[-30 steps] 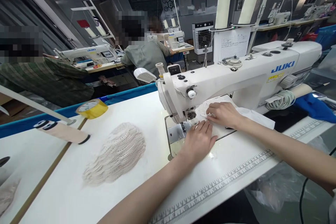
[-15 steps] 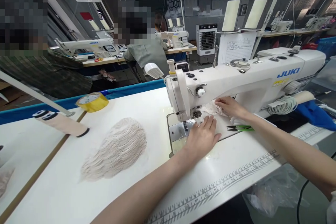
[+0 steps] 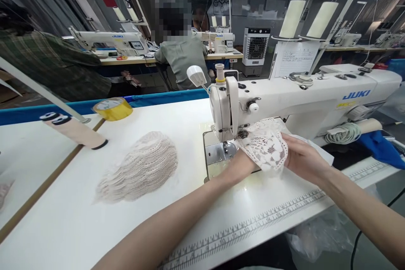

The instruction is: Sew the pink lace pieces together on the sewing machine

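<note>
A piece of white lace (image 3: 268,147) lies by the needle of the white sewing machine (image 3: 303,97), lifted and draped toward me. My left hand (image 3: 242,164) reaches beneath it from the left; the lace covers its fingers. At the lace's right edge, my right hand (image 3: 305,158) has its fingers closed against the fabric, the thumb out of sight. Left of the machine, a fanned stack of beige lace pieces (image 3: 142,168) rests on the white table (image 3: 177,228). The green-handled thread snips seen earlier are hidden now.
Yellow tape roll (image 3: 114,109) and a beige thread cone (image 3: 76,130) sit at the back left. A printed ruler (image 3: 247,223) runs along the front edge. Thread cones (image 3: 292,19) stand behind the machine. Two people sit beyond, one in a grey-green top (image 3: 183,59).
My right hand has come forward and toward me, bringing the lace up over my left hand. My left fingers, visible flat before, are now covered. The view has shifted slightly.
</note>
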A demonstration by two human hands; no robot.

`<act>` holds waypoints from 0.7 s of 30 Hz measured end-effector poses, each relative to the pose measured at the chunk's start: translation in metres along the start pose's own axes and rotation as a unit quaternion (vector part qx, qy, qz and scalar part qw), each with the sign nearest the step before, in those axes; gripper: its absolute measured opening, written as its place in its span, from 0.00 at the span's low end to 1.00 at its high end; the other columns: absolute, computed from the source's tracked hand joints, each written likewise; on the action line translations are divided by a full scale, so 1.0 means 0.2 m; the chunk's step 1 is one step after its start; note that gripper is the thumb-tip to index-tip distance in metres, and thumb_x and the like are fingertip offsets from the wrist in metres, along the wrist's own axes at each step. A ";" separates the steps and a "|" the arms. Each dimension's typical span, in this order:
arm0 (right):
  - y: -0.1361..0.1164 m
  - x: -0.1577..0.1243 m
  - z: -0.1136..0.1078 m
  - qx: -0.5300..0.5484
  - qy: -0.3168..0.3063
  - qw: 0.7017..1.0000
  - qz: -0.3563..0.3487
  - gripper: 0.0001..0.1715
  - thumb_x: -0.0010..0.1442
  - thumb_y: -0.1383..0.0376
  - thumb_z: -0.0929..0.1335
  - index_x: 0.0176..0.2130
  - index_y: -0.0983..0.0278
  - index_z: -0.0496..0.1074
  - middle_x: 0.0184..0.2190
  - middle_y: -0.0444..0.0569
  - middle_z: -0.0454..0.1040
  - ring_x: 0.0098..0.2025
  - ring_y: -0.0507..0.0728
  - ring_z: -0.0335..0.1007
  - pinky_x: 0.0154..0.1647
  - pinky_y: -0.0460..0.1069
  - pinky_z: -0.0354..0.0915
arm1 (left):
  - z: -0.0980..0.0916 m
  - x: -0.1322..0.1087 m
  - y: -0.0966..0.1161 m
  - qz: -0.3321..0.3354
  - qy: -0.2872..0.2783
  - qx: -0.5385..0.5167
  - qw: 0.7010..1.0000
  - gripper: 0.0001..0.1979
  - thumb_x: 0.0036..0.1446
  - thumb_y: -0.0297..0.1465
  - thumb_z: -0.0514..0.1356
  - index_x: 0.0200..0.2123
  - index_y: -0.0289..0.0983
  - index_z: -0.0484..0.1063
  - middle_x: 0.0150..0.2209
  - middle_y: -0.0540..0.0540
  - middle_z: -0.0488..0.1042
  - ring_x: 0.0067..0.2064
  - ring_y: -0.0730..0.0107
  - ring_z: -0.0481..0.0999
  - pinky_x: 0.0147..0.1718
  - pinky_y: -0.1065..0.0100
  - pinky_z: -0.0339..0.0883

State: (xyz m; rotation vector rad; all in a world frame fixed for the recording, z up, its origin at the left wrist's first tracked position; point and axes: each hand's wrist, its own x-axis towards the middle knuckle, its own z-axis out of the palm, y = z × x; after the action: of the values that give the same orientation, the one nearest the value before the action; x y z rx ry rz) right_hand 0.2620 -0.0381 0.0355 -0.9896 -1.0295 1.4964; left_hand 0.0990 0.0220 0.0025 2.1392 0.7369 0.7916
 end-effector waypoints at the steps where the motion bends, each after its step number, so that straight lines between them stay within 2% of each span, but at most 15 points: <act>1: 0.01 -0.02 0.01 0.024 0.007 1.000 0.006 0.16 0.60 0.58 0.67 0.48 0.57 0.72 0.44 0.47 0.75 0.44 0.57 0.72 0.41 0.50 0.67 | -0.03 -0.04 0.02 -0.021 -0.017 -0.055 0.998 0.18 0.66 0.35 0.47 0.54 0.37 0.67 0.50 0.40 0.74 0.51 0.60 0.74 0.51 0.58 0.70; 2: 0.02 -0.04 0.02 0.041 0.014 0.999 0.008 0.16 0.60 0.59 0.67 0.48 0.57 0.72 0.44 0.47 0.75 0.45 0.57 0.72 0.41 0.50 0.68 | -0.05 -0.09 0.04 -0.053 -0.035 -0.136 0.989 0.19 0.66 0.33 0.45 0.55 0.36 0.66 0.51 0.39 0.74 0.50 0.60 0.75 0.49 0.57 0.71; 3: 0.02 -0.05 0.03 0.052 0.021 0.998 0.009 0.16 0.60 0.59 0.67 0.48 0.57 0.72 0.45 0.47 0.75 0.46 0.57 0.72 0.42 0.50 0.68 | -0.08 -0.13 0.06 -0.096 -0.051 -0.235 0.966 0.20 0.65 0.32 0.44 0.55 0.35 0.65 0.51 0.38 0.74 0.49 0.60 0.76 0.48 0.56 0.72; 5: 0.05 -0.07 0.04 0.059 0.031 0.998 0.011 0.17 0.60 0.59 0.67 0.49 0.57 0.71 0.45 0.47 0.75 0.46 0.58 0.72 0.40 0.50 0.69 | -0.12 -0.21 0.08 -0.194 -0.053 -0.434 0.878 0.21 0.64 0.34 0.43 0.55 0.33 0.64 0.50 0.35 0.74 0.48 0.58 0.76 0.46 0.54 0.72; 6: 0.06 -0.09 0.04 0.057 0.037 0.998 0.013 0.17 0.60 0.59 0.67 0.50 0.57 0.71 0.46 0.47 0.75 0.45 0.58 0.72 0.39 0.50 0.70 | -0.13 -0.25 0.09 -0.230 -0.040 -0.499 0.835 0.23 0.65 0.38 0.43 0.55 0.33 0.64 0.49 0.35 0.74 0.47 0.57 0.77 0.46 0.53 0.72; 7: 0.08 -0.10 0.05 0.052 0.043 0.998 0.017 0.17 0.60 0.59 0.66 0.50 0.57 0.70 0.46 0.48 0.75 0.45 0.57 0.73 0.38 0.50 0.70 | -0.15 -0.29 0.09 -0.252 -0.022 -0.526 0.812 0.24 0.65 0.41 0.43 0.55 0.33 0.65 0.48 0.35 0.75 0.46 0.57 0.77 0.45 0.53 0.72; 8: 0.10 -0.11 0.05 0.045 0.044 0.998 0.024 0.17 0.61 0.58 0.66 0.50 0.57 0.69 0.45 0.48 0.75 0.44 0.57 0.73 0.37 0.49 0.70 | -0.17 -0.32 0.10 -0.266 -0.008 -0.528 0.806 0.26 0.65 0.45 0.43 0.55 0.34 0.65 0.46 0.36 0.75 0.45 0.57 0.77 0.44 0.54 0.73; 10: 0.13 -0.15 0.07 0.024 0.025 0.998 0.048 0.16 0.62 0.58 0.65 0.49 0.59 0.68 0.44 0.49 0.75 0.43 0.56 0.73 0.38 0.49 0.71 | -0.20 -0.37 0.11 -0.279 0.004 -0.476 0.834 0.25 0.62 0.47 0.51 0.52 0.36 0.68 0.43 0.38 0.76 0.43 0.58 0.77 0.42 0.57 0.74; 12: 0.14 -0.19 0.08 -0.023 -0.035 0.995 0.092 0.14 0.63 0.56 0.65 0.45 0.62 0.68 0.39 0.49 0.76 0.40 0.56 0.74 0.38 0.50 0.71 | -0.24 -0.42 0.13 -0.280 0.008 -0.377 0.883 0.21 0.57 0.43 0.60 0.49 0.36 0.71 0.40 0.40 0.77 0.40 0.60 0.77 0.38 0.61 0.74; 14: 0.13 -0.22 0.10 -0.117 -0.096 0.981 0.126 0.13 0.63 0.56 0.65 0.39 0.63 0.66 0.31 0.47 0.75 0.33 0.55 0.75 0.34 0.50 0.71 | -0.28 -0.45 0.14 -0.270 0.014 -0.271 0.924 0.20 0.55 0.43 0.61 0.47 0.37 0.72 0.36 0.44 0.76 0.36 0.63 0.77 0.32 0.66 0.74; 15: 0.12 -0.22 0.11 -0.179 -0.106 0.970 0.123 0.13 0.62 0.56 0.65 0.38 0.63 0.66 0.29 0.46 0.74 0.29 0.53 0.74 0.31 0.49 0.70 | -0.29 -0.46 0.14 -0.271 0.009 -0.215 0.938 0.20 0.55 0.44 0.60 0.46 0.38 0.72 0.34 0.46 0.75 0.33 0.65 0.76 0.26 0.70 0.72; 17: 0.08 -0.19 0.14 -0.308 -0.044 0.949 0.043 0.10 0.61 0.59 0.66 0.37 0.63 0.67 0.23 0.41 0.71 0.24 0.49 0.69 0.27 0.44 0.66 | -0.32 -0.46 0.13 -0.270 -0.026 -0.134 0.953 0.19 0.54 0.47 0.59 0.41 0.39 0.73 0.30 0.49 0.73 0.29 0.67 0.74 0.20 0.73 0.68; 18: 0.06 -0.16 0.16 -0.334 -0.013 0.942 0.008 0.10 0.59 0.61 0.68 0.41 0.62 0.68 0.22 0.39 0.69 0.23 0.48 0.68 0.26 0.43 0.64 | -0.33 -0.46 0.13 -0.265 -0.048 -0.113 0.956 0.18 0.54 0.48 0.58 0.39 0.40 0.74 0.28 0.50 0.73 0.28 0.67 0.73 0.20 0.73 0.68; 19: 0.05 -0.13 0.17 -0.317 -0.037 0.948 0.004 0.16 0.57 0.62 0.70 0.46 0.62 0.67 0.22 0.38 0.69 0.23 0.48 0.68 0.24 0.42 0.63 | -0.34 -0.46 0.11 -0.253 -0.067 -0.101 0.960 0.18 0.52 0.49 0.59 0.36 0.41 0.75 0.26 0.51 0.72 0.28 0.65 0.73 0.22 0.71 0.69; 21: 0.03 -0.03 0.21 -0.238 -0.175 0.952 0.082 0.37 0.49 0.63 0.75 0.56 0.58 0.61 0.27 0.37 0.72 0.23 0.49 0.70 0.21 0.42 0.64 | -0.36 -0.46 0.09 -0.223 -0.083 -0.089 0.967 0.18 0.49 0.50 0.60 0.32 0.43 0.76 0.26 0.50 0.73 0.31 0.61 0.74 0.30 0.66 0.73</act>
State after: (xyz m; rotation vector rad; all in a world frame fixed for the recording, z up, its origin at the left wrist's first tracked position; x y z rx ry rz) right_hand 0.2218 -0.0496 0.0428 -1.1872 -1.6519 1.6334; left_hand -0.0085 -0.0224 0.0279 1.7601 0.9711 0.4163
